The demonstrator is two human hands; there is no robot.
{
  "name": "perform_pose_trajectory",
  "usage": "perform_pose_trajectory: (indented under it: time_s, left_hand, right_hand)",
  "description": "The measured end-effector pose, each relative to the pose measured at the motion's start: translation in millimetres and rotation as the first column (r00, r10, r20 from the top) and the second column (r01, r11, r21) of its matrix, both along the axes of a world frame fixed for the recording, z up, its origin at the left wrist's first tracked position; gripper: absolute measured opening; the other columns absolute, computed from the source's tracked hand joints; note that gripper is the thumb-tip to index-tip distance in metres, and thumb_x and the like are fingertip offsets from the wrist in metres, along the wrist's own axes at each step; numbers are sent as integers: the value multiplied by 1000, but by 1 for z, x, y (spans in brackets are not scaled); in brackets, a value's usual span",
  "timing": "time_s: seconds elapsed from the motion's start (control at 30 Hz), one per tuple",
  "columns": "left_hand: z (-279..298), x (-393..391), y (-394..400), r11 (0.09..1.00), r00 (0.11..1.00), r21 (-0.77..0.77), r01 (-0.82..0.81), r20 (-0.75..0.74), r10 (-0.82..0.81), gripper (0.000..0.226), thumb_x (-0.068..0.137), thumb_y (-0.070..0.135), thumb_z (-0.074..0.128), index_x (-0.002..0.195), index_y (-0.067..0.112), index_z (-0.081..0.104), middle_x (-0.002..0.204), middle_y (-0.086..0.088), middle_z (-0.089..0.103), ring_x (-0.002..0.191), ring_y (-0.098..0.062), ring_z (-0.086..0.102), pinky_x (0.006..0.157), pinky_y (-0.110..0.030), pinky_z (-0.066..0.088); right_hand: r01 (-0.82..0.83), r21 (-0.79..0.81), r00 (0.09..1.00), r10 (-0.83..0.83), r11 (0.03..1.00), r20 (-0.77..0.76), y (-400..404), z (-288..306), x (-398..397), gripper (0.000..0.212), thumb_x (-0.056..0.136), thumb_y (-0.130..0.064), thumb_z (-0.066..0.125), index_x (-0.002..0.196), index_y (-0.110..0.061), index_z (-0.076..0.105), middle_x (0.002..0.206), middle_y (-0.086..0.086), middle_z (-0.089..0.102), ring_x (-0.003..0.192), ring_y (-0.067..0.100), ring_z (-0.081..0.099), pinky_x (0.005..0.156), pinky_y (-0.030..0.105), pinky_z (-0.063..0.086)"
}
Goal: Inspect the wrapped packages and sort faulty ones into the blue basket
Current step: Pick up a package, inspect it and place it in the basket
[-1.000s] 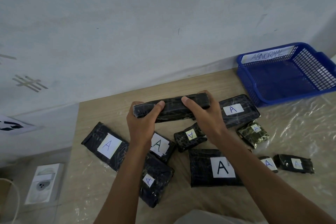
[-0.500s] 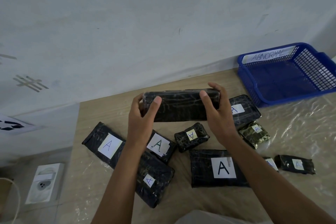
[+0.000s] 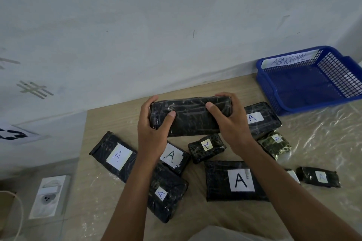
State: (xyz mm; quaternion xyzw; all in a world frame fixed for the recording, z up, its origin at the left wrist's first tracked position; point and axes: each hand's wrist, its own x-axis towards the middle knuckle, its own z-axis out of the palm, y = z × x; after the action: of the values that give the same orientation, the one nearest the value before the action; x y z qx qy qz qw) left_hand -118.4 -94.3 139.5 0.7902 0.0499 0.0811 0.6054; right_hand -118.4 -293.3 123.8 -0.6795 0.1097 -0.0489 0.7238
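two bare forearms come up from the bottom edge, no sleeves in view up to where the frame cuts them off. no watch, no bands, no rings, no gloves on either side. left hand (image 3: pixel 151 133) & right hand (image 3: pixel 233 129) both bare; fingernails short, plain, no polish, thumbnails the clearest ones. at the bottom edge, btwn the two forearms, a bit of light beige/grey cloth (image 3: pixel 225 234) shows, prob. clothing, too little of it in view to tell what garment.
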Motion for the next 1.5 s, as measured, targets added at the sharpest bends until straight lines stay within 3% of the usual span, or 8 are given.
perform_pose_trajectory:
  time_s: [0.17,0.4,0.7,0.9,1.03,1.17,1.33,1.5]
  left_hand:
    - [-4,7,5,989,995,-118,-94,-53,88,41,88,12,79,112,41,65,114,9,68,107,-14,69,89,-47,62]
    - [10,0,8,992,990,-82,101,-90,-108,60,86,18,80,138,29,53,114,17,63,98,10,66,82,-12,55]
    - [6,10,13,963,980,-264,47,-175,-96,68,76,-8,82,129,27,58,113,-2,70,95,-13,75,73,-26,61]
    - [-3,8,16,961,964,-247,126,-200,-177,78,71,27,93,137,40,54,126,5,68,116,-18,69,98,-37,57]
    - [2,1,16,937,950,-249,246,-129,-284,101,73,24,90,156,37,33,135,13,62,121,-4,65,101,-25,54]
    - [5,0,9,977,988,-149,153,-3,-155,67,79,15,80,138,25,52,119,10,68,106,-3,70,88,-19,56]
    - [0,6,8,974,999,-226,1,-37,-9,51,71,47,83,111,25,60,104,4,68,98,-10,70,89,-29,58]
    - [-4,5,-2,966,993,-252,-54,-112,26,52,69,63,74,99,21,63,99,0,67,96,-10,68,92,-28,56]
  right_hand:
    - [-167,34,985,168,985,-35,-4,-1,-4,64,77,-56,80,135,-49,52,134,8,61,120,28,66,101,49,56]
    - [-94,55,995,96,994,-32,-1,-3,-4,46,91,-10,77,128,-22,51,116,11,68,106,23,71,92,39,62]
    - [-217,163,969,232,963,-81,-6,-9,-7,75,78,-42,85,141,-50,46,144,4,56,131,26,60,108,46,50]
    - [-83,198,986,108,977,-124,-5,-6,-3,57,90,3,73,135,-26,53,122,14,67,112,29,70,93,39,61]
    - [-12,368,961,113,930,-253,-10,-1,1,41,92,-1,69,129,-6,53,128,25,66,104,33,72,81,38,61]
    - [-86,451,947,214,888,-240,-10,4,-1,56,90,-22,70,140,-16,47,129,19,63,104,29,69,80,37,60]
    - [-237,121,967,246,964,-68,-6,3,-9,58,80,-67,68,131,-43,56,138,7,55,129,25,55,107,47,48]
    - [-32,9,975,29,999,221,8,4,-14,22,89,-28,71,105,-14,65,112,10,68,106,15,66,87,24,53]
